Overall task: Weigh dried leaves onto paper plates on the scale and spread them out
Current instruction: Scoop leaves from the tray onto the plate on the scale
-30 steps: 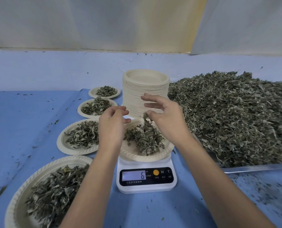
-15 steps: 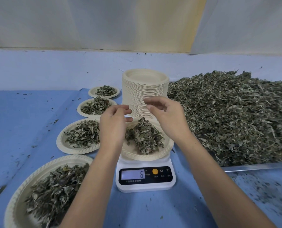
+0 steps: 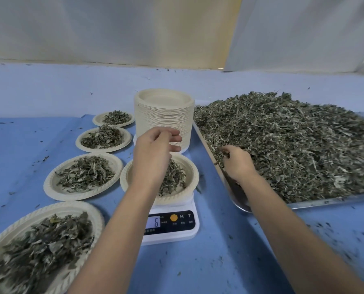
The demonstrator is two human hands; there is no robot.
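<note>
**Scale reads 6**

The kitchen scale (image 3: 170,236) shows "6" on its display, beside keys marked "M" and "T". A paper plate (image 3: 190,171) with a mound of dried leaves (image 3: 174,179) sits on it. The left hand (image 3: 153,153) hovers over that plate, fingers bunched; whether its grip pinches anything I cannot tell. The right hand (image 3: 237,164) has its grip curled into the leaf heap (image 3: 293,141) on the metal tray (image 3: 325,201), right of the scale.
</note>
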